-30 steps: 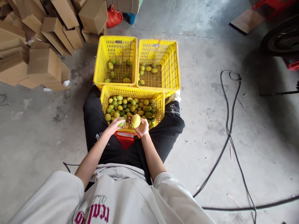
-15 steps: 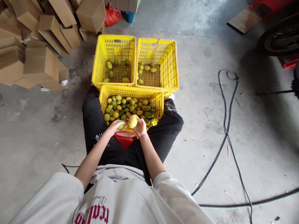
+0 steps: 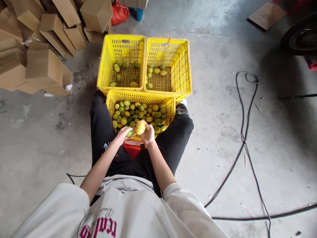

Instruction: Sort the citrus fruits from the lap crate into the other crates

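Note:
A green lemon rests in my left hand, whose fingers are wrapped round it. Close beside it, my right hand grips a larger yellow lemon. Both hands are over the near edge of the front yellow crate, which stands between my knees and holds several green and yellow lemons. Beyond it are two more yellow crates side by side. The back left crate and the back right crate each have several lemons scattered on the bottom.
Cardboard boxes are piled at the far left. A red bag lies behind the crates. Black cable loops over the floor on the right, and a wheel stands at the upper right.
The view has shifted slightly. The yellow lemon in my right hand has turned a little, and both hands still hold their lemons.

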`<state>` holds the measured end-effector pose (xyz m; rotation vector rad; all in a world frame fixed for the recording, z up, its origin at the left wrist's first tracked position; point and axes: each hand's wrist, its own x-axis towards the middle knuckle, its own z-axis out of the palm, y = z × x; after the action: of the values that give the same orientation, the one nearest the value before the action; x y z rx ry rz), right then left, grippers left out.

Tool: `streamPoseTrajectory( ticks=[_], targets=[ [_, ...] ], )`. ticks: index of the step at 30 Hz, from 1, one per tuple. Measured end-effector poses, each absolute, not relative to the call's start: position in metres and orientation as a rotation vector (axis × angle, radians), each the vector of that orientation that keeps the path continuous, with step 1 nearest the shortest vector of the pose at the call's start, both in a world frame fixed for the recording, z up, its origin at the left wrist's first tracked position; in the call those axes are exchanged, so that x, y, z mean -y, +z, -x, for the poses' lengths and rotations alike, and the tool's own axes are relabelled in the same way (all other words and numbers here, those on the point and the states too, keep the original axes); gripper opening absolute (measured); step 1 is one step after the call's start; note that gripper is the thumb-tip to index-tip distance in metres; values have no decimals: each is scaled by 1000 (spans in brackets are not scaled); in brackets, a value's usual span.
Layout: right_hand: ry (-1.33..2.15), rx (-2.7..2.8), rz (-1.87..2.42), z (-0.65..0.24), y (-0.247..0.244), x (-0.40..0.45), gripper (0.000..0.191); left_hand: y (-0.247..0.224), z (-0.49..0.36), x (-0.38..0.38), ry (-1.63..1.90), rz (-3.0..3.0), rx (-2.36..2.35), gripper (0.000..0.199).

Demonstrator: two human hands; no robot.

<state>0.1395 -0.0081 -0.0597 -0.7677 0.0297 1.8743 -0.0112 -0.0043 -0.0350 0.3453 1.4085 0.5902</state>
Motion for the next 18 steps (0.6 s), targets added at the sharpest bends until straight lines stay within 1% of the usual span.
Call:
streamPoseTrajectory(
  ticks=[4, 12, 16, 18],
  targets=[
    [1848, -77, 738, -134, -59, 10, 35, -38, 9, 4, 694, -267, -1321, 10],
    [1955, -131, 819, -143, -66, 15, 32, -30, 30, -6, 846, 6, -1206, 17],
    [1930, -145, 826, -151, -64, 15, 29, -30, 27, -4, 811, -41, -1193, 9],
    [1906, -177, 842, -152, -63, 15, 28, -30, 24, -1, 770, -99, -1187, 17]
  ],
)
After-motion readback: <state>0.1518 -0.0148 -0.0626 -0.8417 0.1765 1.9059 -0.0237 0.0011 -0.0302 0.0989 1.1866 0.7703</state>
